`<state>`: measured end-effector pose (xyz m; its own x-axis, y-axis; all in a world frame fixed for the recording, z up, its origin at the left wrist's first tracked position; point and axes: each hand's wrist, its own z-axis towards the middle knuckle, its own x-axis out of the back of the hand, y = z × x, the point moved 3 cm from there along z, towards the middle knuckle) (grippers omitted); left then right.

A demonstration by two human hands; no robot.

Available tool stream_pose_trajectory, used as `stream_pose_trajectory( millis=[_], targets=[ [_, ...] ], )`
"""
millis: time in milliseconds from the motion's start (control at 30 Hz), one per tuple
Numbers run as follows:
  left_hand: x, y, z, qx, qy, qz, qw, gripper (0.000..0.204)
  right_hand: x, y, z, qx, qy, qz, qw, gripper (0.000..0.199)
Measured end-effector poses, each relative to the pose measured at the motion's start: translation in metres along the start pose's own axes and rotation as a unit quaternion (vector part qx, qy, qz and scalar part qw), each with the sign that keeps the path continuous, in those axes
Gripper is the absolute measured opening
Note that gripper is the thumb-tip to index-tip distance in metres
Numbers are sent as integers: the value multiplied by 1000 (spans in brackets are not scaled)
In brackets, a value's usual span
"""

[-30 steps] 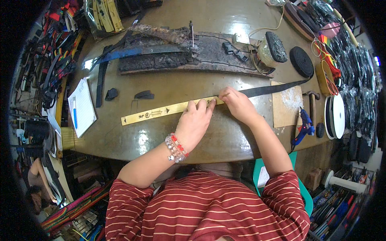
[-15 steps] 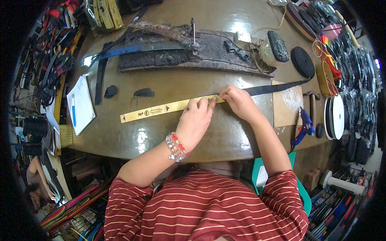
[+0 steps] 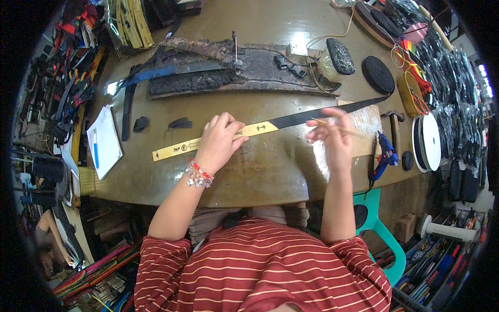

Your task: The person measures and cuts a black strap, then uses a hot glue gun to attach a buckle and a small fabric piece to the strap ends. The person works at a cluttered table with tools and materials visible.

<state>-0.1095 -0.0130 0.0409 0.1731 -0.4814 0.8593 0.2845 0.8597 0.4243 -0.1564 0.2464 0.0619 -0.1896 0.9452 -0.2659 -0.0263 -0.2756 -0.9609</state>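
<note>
Left hand [image 3: 212, 141] bears down on the yellow strip [image 3: 179, 148], pinching or merely pressing I cannot tell, the strip lying on the tabletop [image 3: 260, 174], slanted end against black webbing [image 3: 300, 119]; right hand [image 3: 335, 136], raised nearby, grips a thin stick [image 3: 318, 120].

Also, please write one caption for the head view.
Left hand on a yellow strip meeting black webbing; right hand holding a thin stick.

L hand [image 3: 219, 139] rests palm-down, R hand [image 3: 336, 138] hovers w/ fingers bent
</note>
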Motion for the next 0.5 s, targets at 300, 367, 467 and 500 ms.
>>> stream_pose_trajectory(
  millis=[300, 367, 467, 500],
  targets=[
    [35, 81, 0, -80, 101, -97, 987, 26, -50, 40, -58, 39, -22, 31, 999, 49],
    [25, 97, -1, -109, 54, -176, 977, 31, -56, 26, -59, 122, -28, -36, 991, 63],
    [7, 71, 8, -27, 86, -133, 987, 37, -30, -7, -44, 162, 111, 88, 977, 59],
    [0, 53, 11, 21, 52, -20, 998, 42, -14, -23, -35, 167, 142, 117, 969, 56]
  ],
)
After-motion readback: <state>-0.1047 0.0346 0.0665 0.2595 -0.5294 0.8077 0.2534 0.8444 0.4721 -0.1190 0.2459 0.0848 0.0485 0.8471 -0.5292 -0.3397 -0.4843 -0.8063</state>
